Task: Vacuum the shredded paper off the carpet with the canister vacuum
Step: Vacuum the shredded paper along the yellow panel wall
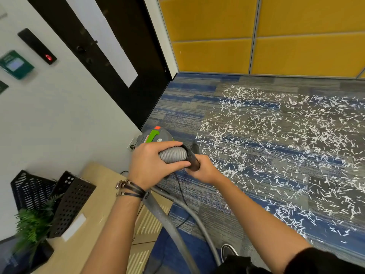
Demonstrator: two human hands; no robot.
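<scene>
My left hand [152,163] grips the ribbed grey end of the vacuum hose [173,155]. My right hand [205,171] grips the black nozzle tube [192,157] joined to that hose end. The grey hose loops down past my arms toward the bottom of the view. The canister vacuum [156,136], grey with a green handle and an orange button, sits on the floor by the wall, just beyond my hands. White shredded paper [286,147] lies scattered thickly over the blue and grey carpet [181,107] to the right.
A wooden desk [102,196] at lower left carries black mesh trays [65,200] and a green plant [33,224]. A black door [118,62] and white wall stand at left. Yellow panels [256,36] line the far wall. A black cord [180,186] runs on the carpet.
</scene>
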